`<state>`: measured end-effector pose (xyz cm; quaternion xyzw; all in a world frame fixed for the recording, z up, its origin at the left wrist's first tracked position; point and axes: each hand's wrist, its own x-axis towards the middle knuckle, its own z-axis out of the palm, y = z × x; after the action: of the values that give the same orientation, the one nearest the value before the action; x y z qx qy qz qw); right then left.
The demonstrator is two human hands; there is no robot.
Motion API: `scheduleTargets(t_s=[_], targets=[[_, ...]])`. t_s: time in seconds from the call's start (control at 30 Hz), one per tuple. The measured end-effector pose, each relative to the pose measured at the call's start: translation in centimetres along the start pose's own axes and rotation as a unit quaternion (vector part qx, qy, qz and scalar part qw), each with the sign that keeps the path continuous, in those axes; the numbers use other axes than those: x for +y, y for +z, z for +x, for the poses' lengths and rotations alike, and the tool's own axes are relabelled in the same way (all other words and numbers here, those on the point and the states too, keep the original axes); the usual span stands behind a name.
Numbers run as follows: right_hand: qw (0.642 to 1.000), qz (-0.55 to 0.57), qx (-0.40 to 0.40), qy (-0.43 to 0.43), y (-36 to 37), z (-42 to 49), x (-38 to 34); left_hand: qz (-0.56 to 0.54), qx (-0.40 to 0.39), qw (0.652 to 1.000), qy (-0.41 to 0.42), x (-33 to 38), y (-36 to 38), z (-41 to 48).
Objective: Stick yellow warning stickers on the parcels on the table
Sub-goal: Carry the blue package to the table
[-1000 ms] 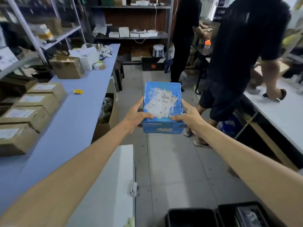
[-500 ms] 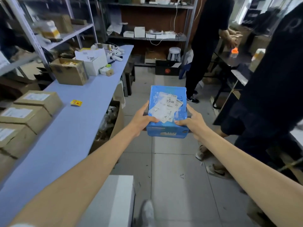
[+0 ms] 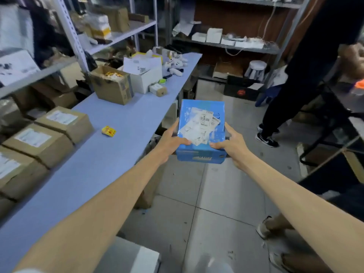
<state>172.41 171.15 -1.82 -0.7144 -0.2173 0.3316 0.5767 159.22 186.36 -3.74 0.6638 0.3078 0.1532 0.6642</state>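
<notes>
Over the aisle floor (image 3: 197,203), just off the right edge of the bench (image 3: 122,138): blue parcel (image 3: 202,113) is held in the air by both hands, not resting on the bench. Left hand (image 3: 169,141) is clamped on the near-left corner, thumb on the top face, fingers down the side. Right hand (image 3: 232,144) is clamped on the near-right corner, thumb on top too. Hands are apart with the parcel between them, both arms stretched out. The top face carries overlapping white labels (image 3: 201,127), one with a barcode. Yellow sticker stack (image 3: 108,131) lies flat on the bench, left of the blue parcel and well apart from it, near the closest of the brown parcels (image 3: 37,142). Those sit in a row along the bench's left side, white label on top of each. Further back is an open carton (image 3: 112,85) with yellow bits inside, just beside a white box (image 3: 146,77); can't tell if they touch. Small white items at the far end are too blurred to identify. Metal shelving (image 3: 122,34) behind the bench is stacked with boxes. Person in black (image 3: 307,75) stands at the right of the aisle.
</notes>
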Motion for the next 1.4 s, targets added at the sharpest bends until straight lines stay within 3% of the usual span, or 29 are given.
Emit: scheduleTargets(t_s=[0.3,0.77,1.4], targets=[[0.979,-0.039,-0.200,-0.004,3.7,14.9,-1.2,-0.067,0.209,0.975,-0.035,-2.0,-3.0,6.2],[0.870,-0.120,-0.478,0.003,20.7,22.1,-2.4,-0.146,0.504,0.847,-0.082,-4.8,-11.0,1.9],[0.812,-0.208,-0.544,0.034,38.0,25.0,4.7,-0.204,0.577,0.783,-0.111,-15.7,-22.2,1.4]])
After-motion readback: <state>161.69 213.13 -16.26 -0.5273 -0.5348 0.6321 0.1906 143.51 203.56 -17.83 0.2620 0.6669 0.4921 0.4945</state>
